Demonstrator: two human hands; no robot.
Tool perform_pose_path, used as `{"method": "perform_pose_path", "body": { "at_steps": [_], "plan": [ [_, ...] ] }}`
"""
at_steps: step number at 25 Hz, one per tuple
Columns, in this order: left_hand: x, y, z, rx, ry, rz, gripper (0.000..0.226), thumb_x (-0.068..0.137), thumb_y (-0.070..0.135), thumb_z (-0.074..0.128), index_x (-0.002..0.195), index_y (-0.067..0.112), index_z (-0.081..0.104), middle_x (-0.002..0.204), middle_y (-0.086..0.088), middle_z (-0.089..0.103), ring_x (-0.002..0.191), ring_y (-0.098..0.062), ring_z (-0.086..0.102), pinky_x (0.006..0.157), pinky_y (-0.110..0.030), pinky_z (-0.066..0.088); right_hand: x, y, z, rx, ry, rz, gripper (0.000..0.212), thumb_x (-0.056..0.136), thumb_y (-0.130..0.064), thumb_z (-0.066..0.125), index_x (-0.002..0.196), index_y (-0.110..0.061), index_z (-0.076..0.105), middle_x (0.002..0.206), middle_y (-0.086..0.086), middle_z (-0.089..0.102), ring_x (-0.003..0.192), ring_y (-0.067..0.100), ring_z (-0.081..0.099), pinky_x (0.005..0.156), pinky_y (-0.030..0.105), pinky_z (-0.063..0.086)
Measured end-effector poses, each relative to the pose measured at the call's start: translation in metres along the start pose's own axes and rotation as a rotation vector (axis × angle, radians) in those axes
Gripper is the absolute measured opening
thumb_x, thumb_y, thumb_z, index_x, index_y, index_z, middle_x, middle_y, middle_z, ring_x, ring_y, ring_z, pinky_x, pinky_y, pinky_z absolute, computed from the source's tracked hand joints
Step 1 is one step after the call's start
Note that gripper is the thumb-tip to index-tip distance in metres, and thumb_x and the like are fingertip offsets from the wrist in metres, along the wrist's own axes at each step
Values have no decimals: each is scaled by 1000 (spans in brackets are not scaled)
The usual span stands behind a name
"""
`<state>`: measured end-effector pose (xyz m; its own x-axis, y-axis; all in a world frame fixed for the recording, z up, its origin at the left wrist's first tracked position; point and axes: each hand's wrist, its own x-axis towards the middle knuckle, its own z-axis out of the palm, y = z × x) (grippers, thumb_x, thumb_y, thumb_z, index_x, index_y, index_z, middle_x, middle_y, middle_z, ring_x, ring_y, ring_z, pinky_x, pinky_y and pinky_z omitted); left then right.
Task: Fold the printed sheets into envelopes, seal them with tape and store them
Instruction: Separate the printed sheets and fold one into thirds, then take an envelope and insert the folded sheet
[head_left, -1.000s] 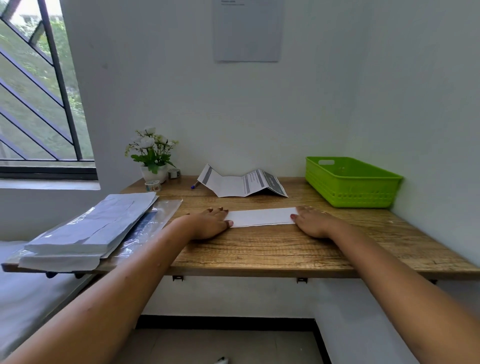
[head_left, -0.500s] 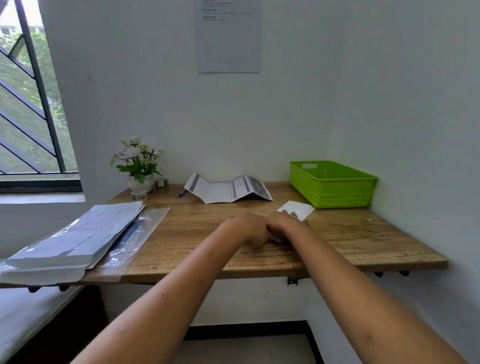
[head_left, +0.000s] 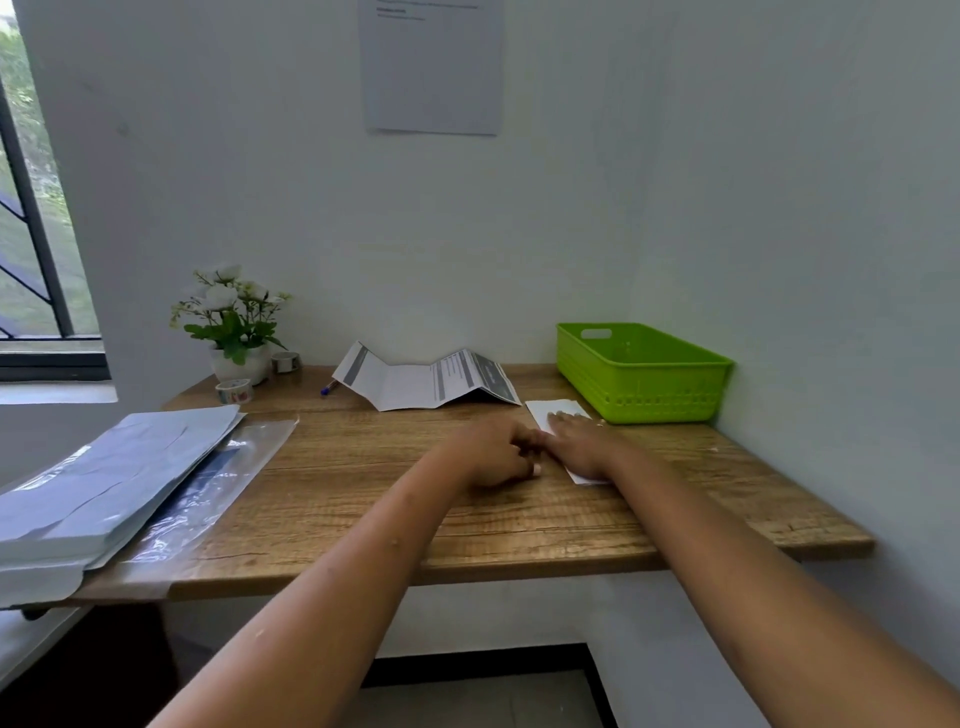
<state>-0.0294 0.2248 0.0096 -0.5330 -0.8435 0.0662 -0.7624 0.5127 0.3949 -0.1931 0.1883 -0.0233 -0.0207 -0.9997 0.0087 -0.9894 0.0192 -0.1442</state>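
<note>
Right hand (head_left: 582, 447) is lying flat, palm down, fingers spread on the folded sheet (head_left: 558, 413), pinning it to the desk (head_left: 363, 499). Left hand (head_left: 498, 454) sits right beside it on the wood, fingers curled in loosely, touching the right hand's thumb side, not holding anything. The green basket (head_left: 644, 379) is just past the right hand's fingertips. Another creased printed sheet (head_left: 426, 382) stands behind the hands, and a stack of envelopes (head_left: 114, 478) lies well off to the left.

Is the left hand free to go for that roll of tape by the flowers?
Probably yes. The left hand looks empty beside the folded paper, and bare desk lies between it and the tape roll.
</note>
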Motion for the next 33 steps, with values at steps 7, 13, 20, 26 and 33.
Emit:
{"method": "perform_pose_path", "body": {
  "at_steps": [7, 13, 20, 26, 33],
  "plan": [
    [15, -8, 15, 151, -101, -5, 53, 94, 48, 42, 144, 30, 35, 146, -4, 43, 134, -28, 37, 109, -48, 31, -1, 15, -7, 123, 101, -97, 52, 101, -43, 28, 140, -12, 45, 148, 10, 42, 136, 25, 39, 110, 38, 33],
    [-59, -36, -17, -29, 46, -95, 48, 92, 37, 51, 139, 31, 42, 143, 2, 46, 130, -22, 42, 106, -40, 36, -43, -62, -29, 473, 385, -321, 41, 97, -42, 42, 110, -13, 69, 96, 2, 71, 89, 17, 63, 75, 33, 45],
    [-216, -129, -74, 36, 766, -575, 27, 90, 38, 55, 117, 37, 61, 128, 5, 60, 115, -19, 54, 96, -35, 42, -84, -255, -1, 509, 109, -811, 37, 93, -35, 54, 129, -25, 59, 132, -3, 59, 118, 11, 54, 94, 25, 41],
    [-304, -204, -80, -116, 634, -887, 36, 84, 47, 59, 120, 41, 55, 124, 4, 60, 114, -18, 54, 98, -37, 42, -102, -346, 34, 249, 37, -833, 65, 84, -62, 51, 139, -27, 45, 145, -5, 46, 132, 14, 42, 105, 36, 39],
    [-303, -222, -73, -185, 833, -822, 28, 83, 34, 63, 111, 38, 63, 111, 5, 64, 103, -16, 58, 92, -36, 47, -90, -362, 21, 300, -59, -784, 56, 73, -58, 70, 122, -32, 60, 126, -10, 60, 117, 9, 54, 95, 34, 48]
  ]
}}
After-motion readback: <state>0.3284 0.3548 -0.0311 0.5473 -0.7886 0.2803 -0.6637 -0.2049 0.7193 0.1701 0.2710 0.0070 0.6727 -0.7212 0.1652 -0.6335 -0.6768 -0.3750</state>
